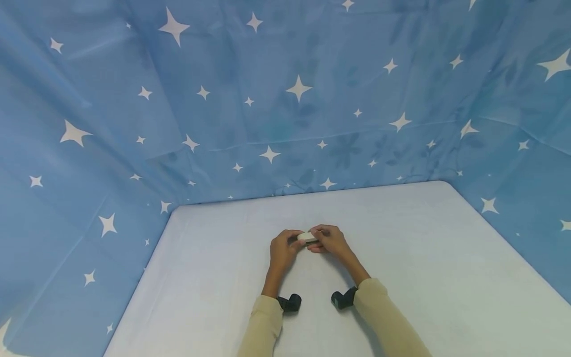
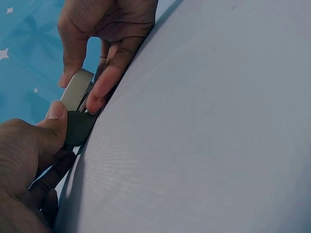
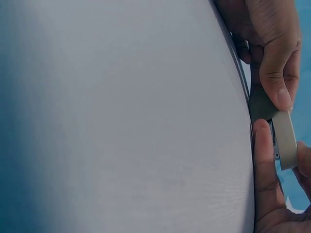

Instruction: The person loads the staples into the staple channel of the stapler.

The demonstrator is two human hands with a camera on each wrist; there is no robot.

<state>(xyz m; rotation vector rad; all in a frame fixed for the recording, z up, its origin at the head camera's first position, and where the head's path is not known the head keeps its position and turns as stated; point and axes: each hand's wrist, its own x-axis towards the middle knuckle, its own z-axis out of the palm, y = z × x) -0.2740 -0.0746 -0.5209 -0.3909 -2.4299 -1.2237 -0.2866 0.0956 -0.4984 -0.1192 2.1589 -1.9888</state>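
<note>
A small stapler (image 1: 307, 237) with a cream top and a dark green base is held between both hands, low over the white table. My left hand (image 1: 281, 252) pinches its green end (image 2: 78, 127), the thumb lying where green meets cream. On the other end, my right hand (image 1: 333, 243) grips the cream top (image 3: 286, 141), with a fingertip along the lower side by the metal part. A narrow gap with metal inside shows between top and base in both wrist views. Fingers cover parts of the stapler.
The white-covered table (image 1: 214, 277) stretches around both hands. A blue curtain (image 1: 276, 119) with white stars hangs behind it and at both sides. Black wrist cameras (image 1: 291, 302) sit on both wrists, below beige sleeves.
</note>
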